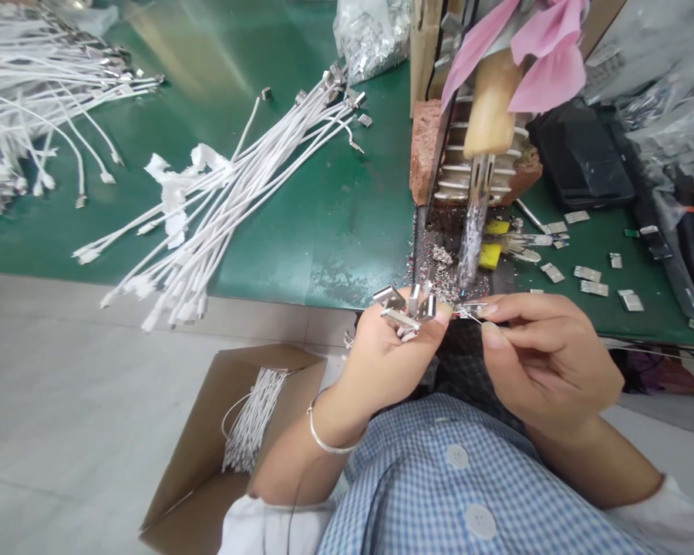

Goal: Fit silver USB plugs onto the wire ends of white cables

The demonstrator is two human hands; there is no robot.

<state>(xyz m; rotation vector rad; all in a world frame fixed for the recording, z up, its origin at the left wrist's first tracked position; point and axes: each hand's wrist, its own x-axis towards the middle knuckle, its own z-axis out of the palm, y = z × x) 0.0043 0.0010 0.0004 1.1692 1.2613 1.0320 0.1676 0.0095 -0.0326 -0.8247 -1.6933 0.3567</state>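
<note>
My left hand [390, 351] is closed round several cable ends with metal USB plugs [402, 314] sticking out above the fist. Between its thumb and finger runs a short stretch of thin wires towards my right hand [547, 354]. The right fingertips pinch a small metal USB connector [468, 310] and a thin pale strand, which might be solder wire. Just above both hands, a soldering iron [480, 166] with a wooden handle points tip down from its stand, a pink cloth tied at the top. Cable tails below the left fist are hidden.
White cables [248, 185] lie bundled on the green table [347, 223], with a larger pile [46, 100] at far left. Bricks [425, 150] flank the iron. Loose connectors [593, 287] and a black case [581, 158] lie right. A cardboard box [200, 447] holds cables below.
</note>
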